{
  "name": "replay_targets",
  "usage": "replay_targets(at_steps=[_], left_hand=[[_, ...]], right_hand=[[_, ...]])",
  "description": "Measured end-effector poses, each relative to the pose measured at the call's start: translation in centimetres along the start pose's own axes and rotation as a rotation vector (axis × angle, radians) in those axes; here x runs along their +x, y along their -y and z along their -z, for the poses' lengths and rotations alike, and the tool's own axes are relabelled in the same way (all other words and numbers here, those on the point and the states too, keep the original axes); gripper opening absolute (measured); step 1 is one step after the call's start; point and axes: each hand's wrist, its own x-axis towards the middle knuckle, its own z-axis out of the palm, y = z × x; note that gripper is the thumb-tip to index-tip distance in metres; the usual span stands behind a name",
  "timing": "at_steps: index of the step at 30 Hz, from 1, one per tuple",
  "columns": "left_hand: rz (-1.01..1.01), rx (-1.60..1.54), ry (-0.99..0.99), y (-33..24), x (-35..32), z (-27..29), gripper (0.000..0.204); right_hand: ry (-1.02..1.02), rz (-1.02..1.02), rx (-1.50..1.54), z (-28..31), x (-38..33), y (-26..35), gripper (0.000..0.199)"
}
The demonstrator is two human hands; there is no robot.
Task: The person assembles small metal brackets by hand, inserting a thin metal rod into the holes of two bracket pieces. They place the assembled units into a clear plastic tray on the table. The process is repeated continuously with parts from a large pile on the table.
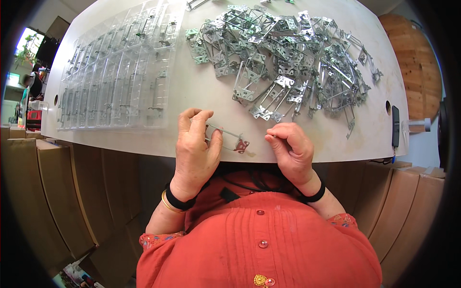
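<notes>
Metal bracket (229, 138) lies at the tabletop (201, 91) near edge, clamped in your left hand (196, 146) grip to steady it, while your right hand (293, 146) pinches shut beside it, near the heap of brackets (288, 62).

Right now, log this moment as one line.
left hand: holds metal bracket | right hand: closed, beside bracket | bracket pile: behind | clear trays: left

Pale round table (201, 91), clear plastic trays (115, 72), heap of metal brackets (288, 57), dark phone (395, 126)
</notes>
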Motion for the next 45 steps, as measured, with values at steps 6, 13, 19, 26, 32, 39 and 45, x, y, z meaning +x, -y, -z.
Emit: replay_targets(at_steps=[6, 13, 19, 26, 32, 39, 45], left_hand=[[-0.085, 0.145, -0.070, 0.6, 0.2, -0.7, 0.048], [-0.152, 0.045, -0.137, 0.7, 0.5, -1.4, 0.054], [-0.097, 0.139, -0.145, 0.0, -0.4, -1.3, 0.037], [-0.115, 0.203, -0.047, -1.4, -0.7, -2.1, 0.018], [-0.151, 0.244, -0.028, -1.4, -0.8, -0.3, 0.010], [-0.253, 0.353, 0.161, -2.8, -2.0, 1.1, 0.012], [-0.338, 0.307, 0.181, -2.6, -2.1, 0.2, 0.020]], right_hand=[[0.036, 0.030, 0.025, 0.0, 0.3, 0.2, 0.023], [0.041, 0.024, 0.015, 0.0, 0.2, 0.2, 0.024], [0.049, 0.027, 0.005, 0.1, 0.2, 0.2, 0.025], [0.049, 0.021, 0.012, 0.1, 0.2, 0.3, 0.025], [0.051, 0.020, 0.002, 0.1, 0.3, 0.4, 0.024], [0.018, 0.009, 0.004, 0.1, 0.2, 0.4, 0.023], [-0.053, -0.023, 0.091, 0.1, -0.3, 0.3, 0.020]])
